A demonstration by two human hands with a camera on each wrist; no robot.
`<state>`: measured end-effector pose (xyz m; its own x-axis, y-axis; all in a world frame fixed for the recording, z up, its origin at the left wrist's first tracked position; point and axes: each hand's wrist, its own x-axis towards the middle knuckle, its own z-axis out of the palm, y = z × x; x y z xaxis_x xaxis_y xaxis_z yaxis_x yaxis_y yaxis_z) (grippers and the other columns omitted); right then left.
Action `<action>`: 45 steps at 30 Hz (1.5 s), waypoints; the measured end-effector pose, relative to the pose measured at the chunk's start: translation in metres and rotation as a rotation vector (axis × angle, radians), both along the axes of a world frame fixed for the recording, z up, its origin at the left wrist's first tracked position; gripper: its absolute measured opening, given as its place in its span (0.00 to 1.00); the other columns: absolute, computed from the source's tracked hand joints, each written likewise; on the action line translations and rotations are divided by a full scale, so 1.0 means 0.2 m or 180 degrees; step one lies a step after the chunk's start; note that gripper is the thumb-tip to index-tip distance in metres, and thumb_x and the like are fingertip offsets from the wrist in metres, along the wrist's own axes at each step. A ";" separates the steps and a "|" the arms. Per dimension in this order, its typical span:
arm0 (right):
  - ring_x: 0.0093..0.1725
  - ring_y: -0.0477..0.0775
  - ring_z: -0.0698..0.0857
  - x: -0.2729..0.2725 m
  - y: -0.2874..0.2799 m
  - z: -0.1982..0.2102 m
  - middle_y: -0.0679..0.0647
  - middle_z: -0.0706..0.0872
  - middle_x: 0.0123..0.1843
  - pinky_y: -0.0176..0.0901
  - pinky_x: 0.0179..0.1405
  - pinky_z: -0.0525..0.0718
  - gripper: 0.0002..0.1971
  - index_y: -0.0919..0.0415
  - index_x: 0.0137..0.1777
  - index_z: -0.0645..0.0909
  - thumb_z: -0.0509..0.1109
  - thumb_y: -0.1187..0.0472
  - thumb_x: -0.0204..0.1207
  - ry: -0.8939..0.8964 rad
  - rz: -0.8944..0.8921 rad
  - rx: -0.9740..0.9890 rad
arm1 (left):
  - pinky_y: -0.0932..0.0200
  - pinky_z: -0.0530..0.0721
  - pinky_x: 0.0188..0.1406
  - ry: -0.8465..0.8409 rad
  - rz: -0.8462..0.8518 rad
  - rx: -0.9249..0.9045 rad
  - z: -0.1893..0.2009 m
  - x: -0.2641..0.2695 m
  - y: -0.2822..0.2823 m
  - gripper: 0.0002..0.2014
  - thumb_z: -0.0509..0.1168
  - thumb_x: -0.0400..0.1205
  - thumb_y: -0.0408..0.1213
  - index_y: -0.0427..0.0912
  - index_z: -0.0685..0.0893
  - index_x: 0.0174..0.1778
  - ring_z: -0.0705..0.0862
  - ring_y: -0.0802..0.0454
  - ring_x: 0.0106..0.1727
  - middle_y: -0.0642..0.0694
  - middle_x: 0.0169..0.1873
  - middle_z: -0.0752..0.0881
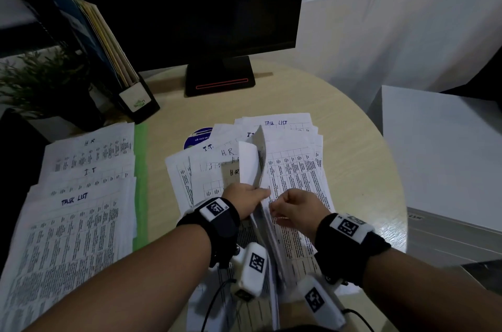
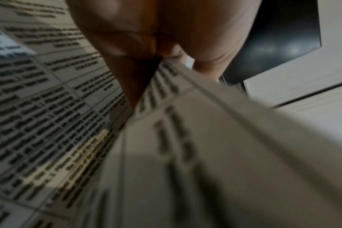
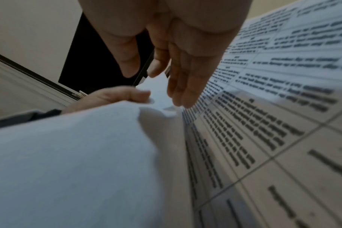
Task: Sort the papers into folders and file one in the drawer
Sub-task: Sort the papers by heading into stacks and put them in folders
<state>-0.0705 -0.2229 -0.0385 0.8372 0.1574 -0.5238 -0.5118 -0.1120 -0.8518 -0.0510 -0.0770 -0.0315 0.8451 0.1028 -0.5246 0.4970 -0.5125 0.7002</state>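
A loose heap of printed papers marked H.R, I.T and TASK LIST lies in the middle of the round desk. My left hand pinches a few sheets and holds them up on edge, curled over at the top. The left wrist view shows thumb and fingers of that left hand clamped on the paper edge. My right hand is just right of the raised sheets. In the right wrist view the right hand has nearly straight fingers touching the flat printed sheet beside the lifted sheets.
Three overlapping piles lie at the left: H.R, I.T, TASK LIST, over a green folder. Behind stand a file rack, a plant and a monitor. A white cabinet is at the right.
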 end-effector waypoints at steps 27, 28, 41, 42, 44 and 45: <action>0.69 0.52 0.77 -0.02 -0.18 0.04 0.51 0.80 0.68 0.43 0.66 0.73 0.22 0.51 0.66 0.80 0.69 0.43 0.75 -0.0271 0.1130 -0.1150 | 0.57 0.81 0.52 -0.0549 0.0837 -0.0262 0.01 0.01 0.13 0.12 0.71 0.77 0.47 0.41 0.86 0.45 0.84 0.47 0.46 0.45 0.44 0.87; 0.64 0.52 0.80 -0.02 -0.18 0.03 0.52 0.84 0.62 0.44 0.64 0.76 0.23 0.55 0.61 0.83 0.68 0.40 0.74 -0.0241 0.1011 -0.1193 | 0.56 0.81 0.54 -0.0569 0.0809 -0.0323 0.02 0.00 0.13 0.13 0.70 0.78 0.45 0.40 0.86 0.51 0.84 0.48 0.49 0.46 0.49 0.87; 0.22 0.49 0.71 0.04 -0.20 -0.03 0.53 0.73 0.21 0.32 0.23 0.69 0.14 0.62 0.28 0.80 0.74 0.58 0.74 -0.0232 0.0662 -0.1977 | 0.50 0.81 0.63 -0.0291 -0.0572 0.1164 0.07 0.03 0.18 0.22 0.58 0.79 0.25 0.45 0.81 0.67 0.81 0.45 0.63 0.45 0.68 0.80; 0.21 0.50 0.70 0.04 -0.19 -0.03 0.53 0.72 0.20 0.32 0.23 0.68 0.17 0.61 0.26 0.78 0.74 0.56 0.73 -0.0244 0.0662 -0.1991 | 0.49 0.81 0.65 -0.0227 -0.0559 0.1202 0.07 0.03 0.19 0.21 0.58 0.80 0.26 0.45 0.81 0.67 0.80 0.45 0.65 0.46 0.69 0.79; 0.23 0.49 0.75 0.03 -0.17 -0.01 0.51 0.78 0.21 0.32 0.25 0.74 0.18 0.60 0.26 0.82 0.75 0.49 0.71 -0.0190 0.0884 -0.2044 | 0.49 0.82 0.63 -0.0152 -0.0513 0.1115 0.05 0.03 0.20 0.21 0.58 0.80 0.26 0.45 0.81 0.67 0.81 0.44 0.63 0.46 0.69 0.79; 0.29 0.48 0.81 0.03 -0.16 0.00 0.51 0.84 0.28 0.34 0.31 0.79 0.16 0.60 0.33 0.87 0.75 0.46 0.71 -0.0150 0.1057 -0.2074 | 0.51 0.83 0.61 -0.0123 -0.0499 0.1051 0.04 0.02 0.20 0.21 0.57 0.80 0.25 0.45 0.81 0.67 0.82 0.44 0.62 0.46 0.69 0.79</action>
<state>-0.0646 -0.2553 -0.0387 0.8235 0.0757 -0.5622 -0.3271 -0.7463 -0.5797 -0.0460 -0.0367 -0.0227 0.8826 0.1290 -0.4521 0.3710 -0.7819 0.5011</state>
